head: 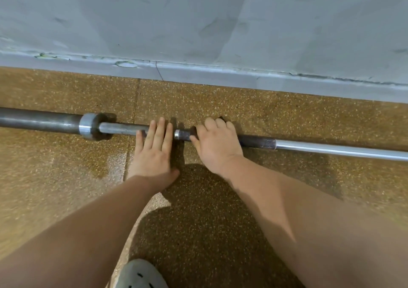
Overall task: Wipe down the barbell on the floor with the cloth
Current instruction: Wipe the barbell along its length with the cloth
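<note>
The barbell [331, 149] lies on the speckled brown floor, running left to right parallel to the wall. Its thick dark sleeve [39, 120] and steel collar [87, 125] are at the left, and the thin shaft is chrome at the right with a dark, rough stretch in the middle. My left hand [154, 150] rests flat across the shaft just right of the collar, fingers straight and together. My right hand [217, 144] is closed over the dark stretch. A bit of dark cloth [220, 118] seems to poke out past its fingers; most of the cloth is hidden under the hand.
A scuffed grey wall [198, 22] with a painted skirting [242, 77] stands close behind the bar. A wet-looking patch [103, 168] shines on the floor at the left. The toe of my white shoe [141, 274] shows at the bottom edge.
</note>
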